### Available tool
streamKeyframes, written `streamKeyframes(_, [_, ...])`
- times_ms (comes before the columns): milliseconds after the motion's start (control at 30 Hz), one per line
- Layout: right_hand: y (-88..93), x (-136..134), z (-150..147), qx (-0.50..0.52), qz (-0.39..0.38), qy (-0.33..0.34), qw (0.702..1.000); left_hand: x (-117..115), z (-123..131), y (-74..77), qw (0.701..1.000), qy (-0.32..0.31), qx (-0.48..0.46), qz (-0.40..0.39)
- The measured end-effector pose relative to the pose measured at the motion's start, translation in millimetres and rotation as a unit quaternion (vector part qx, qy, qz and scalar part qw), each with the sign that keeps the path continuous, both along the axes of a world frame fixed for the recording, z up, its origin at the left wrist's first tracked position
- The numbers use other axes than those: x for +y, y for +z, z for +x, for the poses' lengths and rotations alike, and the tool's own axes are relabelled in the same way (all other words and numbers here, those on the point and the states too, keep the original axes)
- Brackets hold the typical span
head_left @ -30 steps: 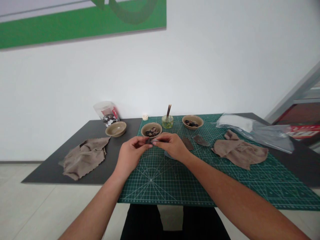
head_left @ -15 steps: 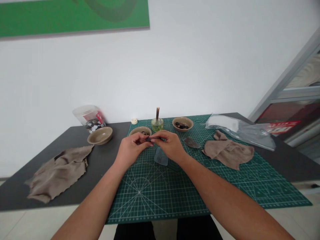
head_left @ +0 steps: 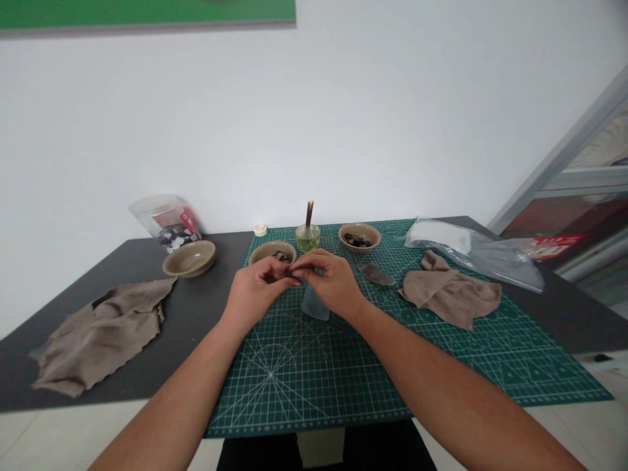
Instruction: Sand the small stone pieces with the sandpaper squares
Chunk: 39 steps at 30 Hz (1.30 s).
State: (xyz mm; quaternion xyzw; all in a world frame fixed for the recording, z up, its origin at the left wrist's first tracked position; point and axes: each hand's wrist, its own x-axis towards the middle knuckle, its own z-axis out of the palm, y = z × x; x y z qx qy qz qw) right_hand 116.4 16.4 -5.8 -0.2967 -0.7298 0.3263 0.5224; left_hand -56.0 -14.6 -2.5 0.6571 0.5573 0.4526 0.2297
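My left hand (head_left: 258, 288) and my right hand (head_left: 331, 281) meet fingertip to fingertip above the green cutting mat (head_left: 294, 392). Both are closed in a pinch on a small dark piece (head_left: 295, 269), mostly hidden by the fingers. Just behind my left hand stands a tan bowl (head_left: 260, 250) with dark and pale pieces in it. A bluish translucent slab (head_left: 314, 305) lies on the mat, partly covered by my right hand. Behind the hands is a glass jar (head_left: 308, 241) of yellowish liquid with brown sticks standing in it.
A second bowl (head_left: 371, 233) holds dark pieces; a grey flat shard (head_left: 377, 275) lies nearby. Brown cloths (head_left: 454, 294) lie right and left. At the left are another bowl (head_left: 190, 256) and a tipped plastic tub (head_left: 164, 219). A clear plastic bag (head_left: 495, 258) lies at the right.
The view has tilted down slightly. The hands stay together at the same place; the dark piece between the fingertips now shows less than before.
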Motion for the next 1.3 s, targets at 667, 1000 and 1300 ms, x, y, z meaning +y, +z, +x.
streamKeyframes(667, [-1.5,1,1,0.031,-0.018,0.003,0.999,3,0,-0.9,0.993,-0.039,-0.111,-0.016])
streamKeyframes(1000, [-8.7,3,-2,0.106,-0.132,0.052,0.984,2,8,1.0,0.97,-0.08,-0.229,-0.003])
streamKeyframes(1300, [-10.2,1,-6,0.167,-0.194,0.106,0.961,-1,6,-3.1,0.994,-0.04,-0.098,0.016])
